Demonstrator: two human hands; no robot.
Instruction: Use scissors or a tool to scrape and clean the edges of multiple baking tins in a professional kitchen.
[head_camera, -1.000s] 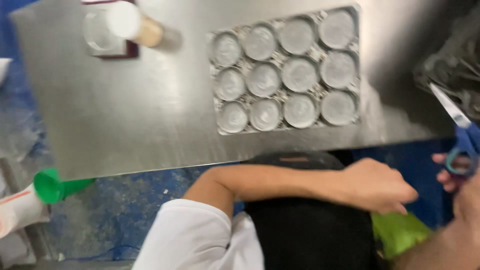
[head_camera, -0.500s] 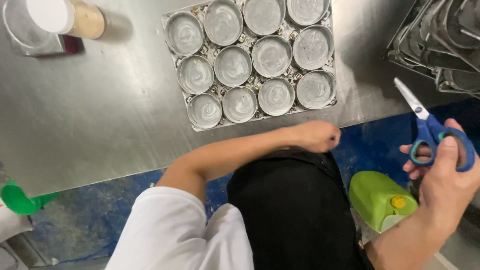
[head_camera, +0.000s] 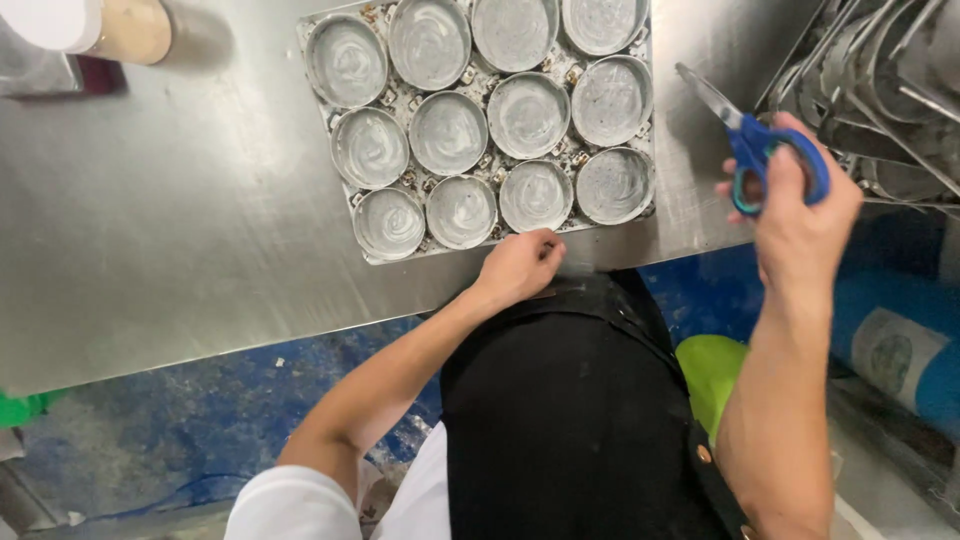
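In the head view, a brushed stainless-steel table is seen from above, its surface dull and faintly streaked. On it a metal baking tray is set, filled with twelve round, shallow tin moulds in three rows; each is coated inside with a whitish, smeared film, and browned crumbs are lodged between the rims.

A pair of scissors with blue plastic handles and short steel blades is gripped in the right hand, the fingers curled through the loops and the blades pointed up and left, slightly parted. The scissors are held above the table's right end, just beside the tray and apart from it.

The left hand is rested on the table's near edge, touching the tray's front rim, with the fingers loosely bent and nothing held.

At the right edge, a stack of curved metal ware is seen. At the top left, a tan cylindrical container with a white lid is laid. A black apron is worn, and a lime-green plastic object is seen below, above a blue floor.
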